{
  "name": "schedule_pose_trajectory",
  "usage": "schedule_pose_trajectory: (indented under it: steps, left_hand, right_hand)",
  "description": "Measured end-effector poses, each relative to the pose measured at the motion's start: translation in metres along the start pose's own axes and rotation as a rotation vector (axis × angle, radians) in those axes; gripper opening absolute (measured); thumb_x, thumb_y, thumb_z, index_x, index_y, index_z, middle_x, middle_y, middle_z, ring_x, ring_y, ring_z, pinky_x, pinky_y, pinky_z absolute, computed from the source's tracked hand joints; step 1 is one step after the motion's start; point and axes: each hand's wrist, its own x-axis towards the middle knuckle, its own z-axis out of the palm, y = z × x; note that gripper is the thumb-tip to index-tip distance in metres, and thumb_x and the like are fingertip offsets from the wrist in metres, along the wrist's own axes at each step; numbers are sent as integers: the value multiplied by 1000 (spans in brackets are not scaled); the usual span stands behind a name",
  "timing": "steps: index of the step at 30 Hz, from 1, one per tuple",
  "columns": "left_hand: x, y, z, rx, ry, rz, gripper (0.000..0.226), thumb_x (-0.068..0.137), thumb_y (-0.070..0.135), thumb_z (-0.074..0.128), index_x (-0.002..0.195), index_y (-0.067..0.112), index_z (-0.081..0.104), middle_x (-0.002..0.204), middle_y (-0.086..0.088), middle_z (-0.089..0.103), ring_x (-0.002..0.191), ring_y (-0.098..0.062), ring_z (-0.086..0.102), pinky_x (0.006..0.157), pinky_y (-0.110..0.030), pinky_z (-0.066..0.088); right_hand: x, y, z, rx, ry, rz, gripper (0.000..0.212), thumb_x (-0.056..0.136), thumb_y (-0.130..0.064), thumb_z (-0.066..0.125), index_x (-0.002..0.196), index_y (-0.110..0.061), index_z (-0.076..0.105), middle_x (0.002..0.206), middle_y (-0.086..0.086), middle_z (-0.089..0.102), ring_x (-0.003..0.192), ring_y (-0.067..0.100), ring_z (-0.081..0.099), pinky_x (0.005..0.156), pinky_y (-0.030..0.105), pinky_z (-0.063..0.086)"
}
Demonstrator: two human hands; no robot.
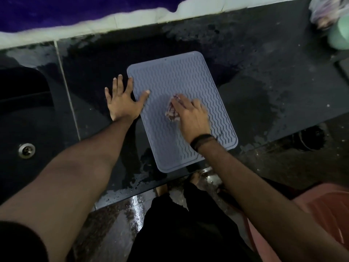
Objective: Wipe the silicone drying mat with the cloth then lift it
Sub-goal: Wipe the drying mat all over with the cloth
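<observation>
A grey-blue silicone mat with a wavy ribbed pattern lies flat on the dark, wet desk, turned a little so its far end leans left and its near corner reaches almost to the desk's near edge. The left hand rests spread and flat at the mat's left edge, its fingers straight: the thumb and one fingertip lie on the mat while the palm and the other fingers press the desk just beside it, so this grip is released and holds nothing. The right hand sits on the middle of the mat with its fingers bent over a small bunched cloth, reddish and white in pattern, pressing it down against the ribs; this grip is grasping the cloth, which shows only at the left of the fingers. A dark band circles the right wrist. To the left, set into the desk, is a dark sink with a metal drain in its bottom; nothing else shows inside it. At the far right corner a pale green container stands blurred beside a crumpled bag, their contents too unclear to tell. At the near right, below the desk, is part of a pink plastic tub, and the wet floor shines by the person's feet.
</observation>
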Motion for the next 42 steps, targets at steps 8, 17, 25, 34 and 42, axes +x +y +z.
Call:
schedule_pose_trajectory:
  steps: [8, 17, 25, 34, 42]
  left_hand:
    - [1, 2, 2, 6, 11, -23, 90, 90, 88, 23, 162, 34, 24, 172, -2, 11, 159, -19, 2, 127, -50, -5]
    - [1, 1, 2, 10, 17, -29, 87, 91, 86, 24, 162, 34, 25, 173, -1, 9, 159, -17, 1, 128, -50, -4]
    - [2, 2, 3, 40, 23, -47, 86, 91, 85, 25, 161, 34, 26, 172, 0, 10, 159, -15, 1, 128, -48, -3]
    - [4, 0, 7, 17, 41, -54, 85, 91, 85, 26, 161, 36, 26, 172, 3, 10, 159, -13, 1, 128, -49, -3]
    - [4, -2, 11, -1, 67, -39, 85, 91, 86, 27, 160, 37, 27, 172, 3, 12, 159, -12, 2, 128, -48, -3]
  right_hand:
    - [-5, 11, 34, 30, -122, -62, 64, 85, -16, 61, 145, -21, 41, 153, 3, 36, 131, 35, 33, 106, 49, 31]
    - [-25, 31, 15, 81, -101, -125, 57, 75, -15, 71, 129, -25, 59, 133, -2, 59, 111, 28, 50, 89, 43, 47]
    - [120, -1, 3, 62, -21, -97, 61, 84, -13, 59, 142, -23, 45, 148, 1, 42, 125, 31, 40, 102, 44, 38]
    - [47, 30, 29, 21, -97, -175, 58, 82, -10, 62, 138, -20, 51, 146, 5, 47, 125, 36, 43, 101, 49, 40]
    - [94, 18, -1, 39, 70, -225, 63, 71, -9, 73, 131, -19, 58, 133, 2, 59, 112, 34, 52, 90, 45, 46]
